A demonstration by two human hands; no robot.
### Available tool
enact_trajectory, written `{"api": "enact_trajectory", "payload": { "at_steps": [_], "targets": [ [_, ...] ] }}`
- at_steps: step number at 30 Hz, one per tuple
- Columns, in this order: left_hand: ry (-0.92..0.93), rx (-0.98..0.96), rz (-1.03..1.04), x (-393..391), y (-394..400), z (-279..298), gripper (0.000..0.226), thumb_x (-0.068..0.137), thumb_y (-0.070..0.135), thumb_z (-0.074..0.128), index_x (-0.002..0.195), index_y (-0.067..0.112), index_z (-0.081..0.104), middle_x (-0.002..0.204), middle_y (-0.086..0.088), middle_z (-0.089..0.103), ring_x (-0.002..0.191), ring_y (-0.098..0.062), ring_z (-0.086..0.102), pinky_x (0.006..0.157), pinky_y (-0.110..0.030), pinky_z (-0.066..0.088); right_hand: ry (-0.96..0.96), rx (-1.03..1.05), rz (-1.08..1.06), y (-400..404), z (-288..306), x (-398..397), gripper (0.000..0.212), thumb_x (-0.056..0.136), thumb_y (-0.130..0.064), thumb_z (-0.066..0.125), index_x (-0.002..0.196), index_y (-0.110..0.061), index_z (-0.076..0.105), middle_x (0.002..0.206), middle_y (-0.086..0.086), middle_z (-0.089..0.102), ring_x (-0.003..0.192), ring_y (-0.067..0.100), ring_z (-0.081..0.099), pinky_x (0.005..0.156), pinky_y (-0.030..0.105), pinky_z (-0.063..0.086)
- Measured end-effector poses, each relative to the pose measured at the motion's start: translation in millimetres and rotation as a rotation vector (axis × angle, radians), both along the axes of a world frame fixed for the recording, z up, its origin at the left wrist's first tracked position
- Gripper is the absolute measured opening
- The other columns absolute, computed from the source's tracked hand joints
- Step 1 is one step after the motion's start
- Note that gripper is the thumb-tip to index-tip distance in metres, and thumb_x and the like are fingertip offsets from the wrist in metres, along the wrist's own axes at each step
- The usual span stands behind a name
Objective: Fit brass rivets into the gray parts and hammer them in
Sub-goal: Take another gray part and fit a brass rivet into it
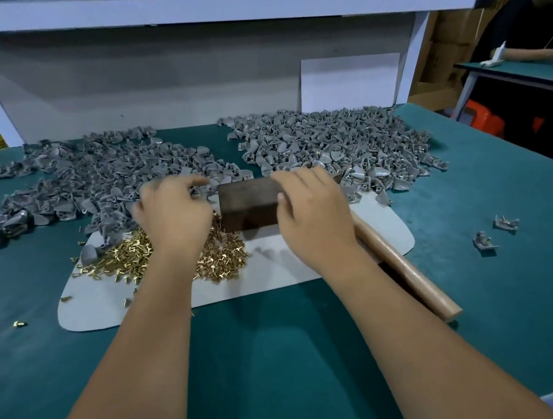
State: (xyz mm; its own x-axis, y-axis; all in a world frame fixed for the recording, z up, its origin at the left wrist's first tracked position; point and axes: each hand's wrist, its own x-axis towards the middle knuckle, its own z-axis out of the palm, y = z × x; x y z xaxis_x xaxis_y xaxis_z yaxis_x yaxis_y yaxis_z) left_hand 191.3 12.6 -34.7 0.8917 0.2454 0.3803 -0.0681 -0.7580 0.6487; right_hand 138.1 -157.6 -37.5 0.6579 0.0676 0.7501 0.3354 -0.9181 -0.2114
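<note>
From the head camera I see the small brass rivets (166, 256) heaped loose on a pale grey, rounded-cornered mat (275, 271) that lies on the teal felt tabletop (285, 363). Each rivet is a short shiny gold pin with a wider head, and they lie every which way; a few strays sit off the mat on the felt near its left end. The gray parts are small dull cast pieces with a curved, shell-like flap and a stubby tube end. They lie in two broad heaps at the back of the table: the left heap of gray parts (92, 182) and the right heap of gray parts (340, 143), with a strip of bare felt between them. One single gray part (89, 254) rests on the mat at the left edge of the rivet pile, and two more gray parts (495, 232) lie apart on the felt at the far right.

My left hand (174, 217) hovers over the rivets with the fingers curled toward the near edge of the left heap; the hand is motion-blurred and I cannot tell whether it pinches anything. My right hand (313, 212) lies on the right end of a dark brown rectangular block (250, 205) standing on the mat, fingers bent over its top edge and thumb at its front face. A light wooden hammer handle (410, 276) lies on the mat's right end, partly under my right forearm.

I see no bins or trays holding these pieces.
</note>
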Motion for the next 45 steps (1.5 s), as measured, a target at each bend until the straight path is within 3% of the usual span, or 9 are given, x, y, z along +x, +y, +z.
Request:
{"api": "enact_trajectory", "payload": {
  "at_steps": [3, 6, 10, 14, 25, 34, 40, 42, 45],
  "targets": [
    [0.212, 0.313, 0.118, 2.2, 16.8, -4.4, 0.056, 0.083, 0.017, 0.056, 0.138, 0.028, 0.053, 0.151, -0.011, 0.042, 0.144, -0.033, 0.02, 0.114, -0.055, 0.015, 0.096, -0.028, 0.208, 24.5, -4.2, -4.8, 0.022, 0.086, -0.006, 0.055, 0.103, -0.008, 0.069, 0.09, 0.005, 0.069, 0.085, 0.024, 0.06, 0.072, 0.038, 0.051],
    [0.357, 0.336, 0.108, 2.2, 17.1, -9.9, 0.045, 0.092, 0.031, 0.05, 0.135, 0.017, 0.055, 0.151, -0.014, 0.036, 0.142, -0.039, 0.024, 0.112, -0.056, 0.022, 0.254, -0.145, 0.296, 43.7, -11.6, -3.2, 0.02, 0.09, -0.02, 0.053, 0.101, -0.013, 0.069, 0.093, 0.001, 0.065, 0.094, 0.021, 0.056, 0.069, 0.033, 0.048],
    [0.23, 0.301, 0.099, 5.3, 18.8, -12.6, 0.028, 0.093, 0.025, 0.056, 0.116, 0.02, 0.072, 0.138, -0.013, 0.05, 0.127, -0.041, 0.038, 0.104, -0.05, 0.036, 0.441, -0.149, 0.34, 46.1, -17.1, 7.6, 0.028, 0.091, -0.035, 0.057, 0.109, -0.018, 0.069, 0.097, 0.0, 0.056, 0.1, 0.017, 0.045, 0.079, 0.032, 0.044],
    [0.182, 0.225, 0.077, 6.9, 21.3, -13.8, 0.018, 0.093, 0.023, 0.061, 0.102, 0.024, 0.076, 0.13, -0.008, 0.056, 0.123, -0.039, 0.042, 0.101, -0.048, 0.041, 0.533, 0.061, 0.38, 41.9, -16.3, 12.6, 0.013, 0.087, -0.021, 0.066, 0.097, -0.018, 0.074, 0.087, -0.004, 0.056, 0.095, 0.017, 0.051, 0.086, 0.036, 0.045],
    [0.015, 0.044, 0.111, 13.0, 22.3, -11.9, 0.023, 0.097, 0.041, 0.058, 0.103, 0.027, 0.075, 0.104, -0.006, 0.072, 0.116, -0.034, 0.053, 0.099, -0.046, 0.033, 0.422, 0.192, 0.381, 38.3, -14.6, 11.2, 0.006, 0.09, -0.012, 0.061, 0.086, -0.016, 0.065, 0.084, -0.011, 0.055, 0.089, 0.013, 0.051, 0.08, 0.036, 0.044],
    [-0.026, 0.067, 0.046, 10.0, 34.6, -9.5, 0.026, 0.098, 0.033, 0.053, 0.116, 0.031, 0.071, 0.102, 0.0, 0.073, 0.122, -0.03, 0.052, 0.11, -0.047, 0.031, 0.414, 0.322, 0.305, 33.2, -16.8, 12.0, 0.015, 0.084, -0.007, 0.064, 0.085, -0.022, 0.066, 0.079, -0.017, 0.05, 0.073, -0.007, 0.046, 0.063, 0.009, 0.036],
    [0.033, -0.174, 0.137, 24.2, 60.8, -3.7, 0.032, 0.093, 0.022, 0.048, 0.114, 0.029, 0.071, 0.08, -0.001, 0.068, 0.11, -0.038, 0.06, 0.098, -0.048, 0.047, 0.388, 0.182, 0.336, 37.1, -9.7, 6.4, 0.018, 0.093, -0.009, 0.056, 0.105, -0.013, 0.069, 0.098, -0.004, 0.055, 0.098, 0.012, 0.049, 0.083, 0.031, 0.046],
    [0.08, -0.103, 0.078, 43.5, 64.9, -1.0, 0.037, 0.094, 0.027, 0.047, 0.127, 0.032, 0.063, 0.107, -0.007, 0.071, 0.129, -0.039, 0.049, 0.11, -0.05, 0.037, 0.391, 0.124, 0.349, 37.7, -9.1, 5.5, 0.018, 0.094, -0.011, 0.055, 0.106, -0.012, 0.068, 0.1, -0.002, 0.056, 0.1, 0.014, 0.048, 0.083, 0.036, 0.046],
    [0.248, 0.091, 0.112, 75.0, 79.5, 0.7, 0.049, 0.095, 0.038, 0.045, 0.144, 0.039, 0.043, 0.158, -0.012, 0.034, 0.15, -0.04, 0.005, 0.12, -0.059, 0.004, 0.397, 0.012, 0.355, 38.7, -10.2, 5.4, 0.02, 0.095, -0.01, 0.052, 0.107, -0.01, 0.068, 0.1, 0.001, 0.056, 0.101, 0.017, 0.047, 0.079, 0.041, 0.047]
  ]
}}
